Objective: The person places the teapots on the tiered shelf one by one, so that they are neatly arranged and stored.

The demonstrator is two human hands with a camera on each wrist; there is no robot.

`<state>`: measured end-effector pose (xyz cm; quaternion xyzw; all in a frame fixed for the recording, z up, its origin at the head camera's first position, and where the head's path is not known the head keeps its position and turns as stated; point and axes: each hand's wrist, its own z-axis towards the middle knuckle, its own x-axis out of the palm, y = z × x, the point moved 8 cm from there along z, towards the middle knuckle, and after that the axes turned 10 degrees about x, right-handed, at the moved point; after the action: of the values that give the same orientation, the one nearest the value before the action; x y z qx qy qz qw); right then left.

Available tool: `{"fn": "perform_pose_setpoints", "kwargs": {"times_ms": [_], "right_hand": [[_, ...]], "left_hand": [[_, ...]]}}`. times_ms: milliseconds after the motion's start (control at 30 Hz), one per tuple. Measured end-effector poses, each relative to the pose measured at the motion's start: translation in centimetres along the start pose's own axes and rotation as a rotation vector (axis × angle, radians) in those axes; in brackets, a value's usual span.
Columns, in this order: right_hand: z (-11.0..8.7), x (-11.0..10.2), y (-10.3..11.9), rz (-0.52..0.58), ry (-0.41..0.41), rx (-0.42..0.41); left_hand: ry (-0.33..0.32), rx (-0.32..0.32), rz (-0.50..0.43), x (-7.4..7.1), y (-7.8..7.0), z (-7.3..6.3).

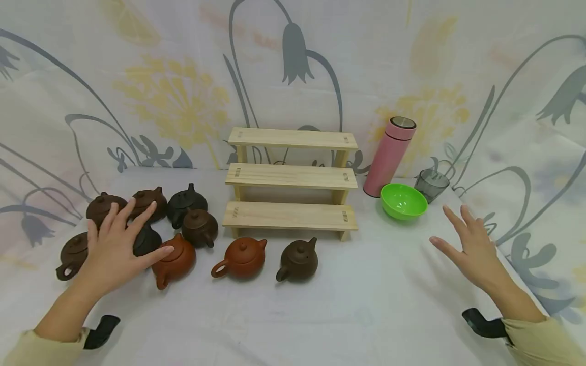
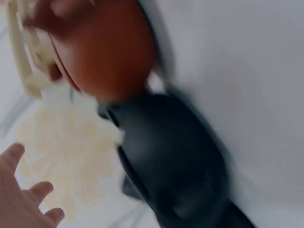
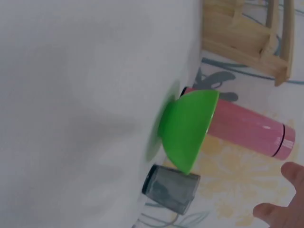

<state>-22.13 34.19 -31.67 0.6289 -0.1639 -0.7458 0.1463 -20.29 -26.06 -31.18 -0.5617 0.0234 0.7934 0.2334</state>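
My left hand [image 1: 116, 254] hovers with spread fingers over the group of small clay teapots at the left and holds nothing. Beneath it, partly hidden, is a black teapot [image 1: 147, 241]; by its thumb stands a reddish-orange teapot [image 1: 176, 259]. Both show large in the left wrist view, the black teapot [image 2: 171, 152] blurred. Brown teapots [image 1: 106, 207] and another black one [image 1: 186, 203] stand around them. My right hand [image 1: 476, 254], fingers apart and holding nothing, is raised above the cloth at the right, nearest the green bowl [image 1: 403, 202] and a clear grey cup [image 1: 431, 184].
A three-step wooden rack [image 1: 290, 216] stands at the back middle. In front of it sit an orange teapot [image 1: 244, 258] and a dark brown teapot [image 1: 299, 260]. A pink thermos [image 1: 389, 157] stands behind the bowl. Flower-patterned cloth [image 1: 183, 101] hangs behind.
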Motion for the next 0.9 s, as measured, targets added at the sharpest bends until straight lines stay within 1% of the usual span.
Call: {"fn": "perform_pose_setpoints", "kwargs": {"times_ms": [67, 167, 267, 333, 467, 600, 667, 767, 833, 900], "right_hand": [[0.2, 0.3, 0.6, 0.069, 0.018, 0.002], [0.5, 0.9, 1.6, 0.156, 0.04, 0.002], [0.8, 1.4, 2.7, 0.209, 0.039, -0.013], [1.0, 1.7, 3.3, 0.238, 0.031, -0.028], [1.4, 2.4, 4.5, 0.297, 0.02, -0.053], [2.0, 3.5, 5.4, 0.39, 0.045, -0.049], [2.3, 4.0, 5.8, 0.432, 0.059, -0.039], [2.9, 4.3, 6.1, 0.464, 0.057, -0.029], [3.2, 4.5, 6.3, 0.475, 0.048, -0.027], [3.6, 4.7, 6.4, 0.486, 0.043, -0.026]], "left_hand": [[-0.034, 0.037, -0.044, 0.0, -1.3, 0.4], [-0.075, 0.086, -0.137, 0.1, -3.3, 0.8], [-0.094, 0.109, -0.236, 0.4, -5.1, 1.2], [-0.1, 0.106, -0.283, 0.7, -6.2, 1.4], [-0.113, 0.113, -0.329, 1.1, -8.0, 1.7], [-0.135, 0.139, -0.354, 1.4, -9.4, 1.8], [-0.142, 0.148, -0.403, 1.6, -10.1, 1.9], [-0.138, 0.175, -0.532, 2.4, -11.2, 2.4], [-0.115, 0.189, -0.641, 3.0, -11.9, 2.7], [-0.089, 0.19, -0.735, 3.6, -12.5, 3.0]]}}
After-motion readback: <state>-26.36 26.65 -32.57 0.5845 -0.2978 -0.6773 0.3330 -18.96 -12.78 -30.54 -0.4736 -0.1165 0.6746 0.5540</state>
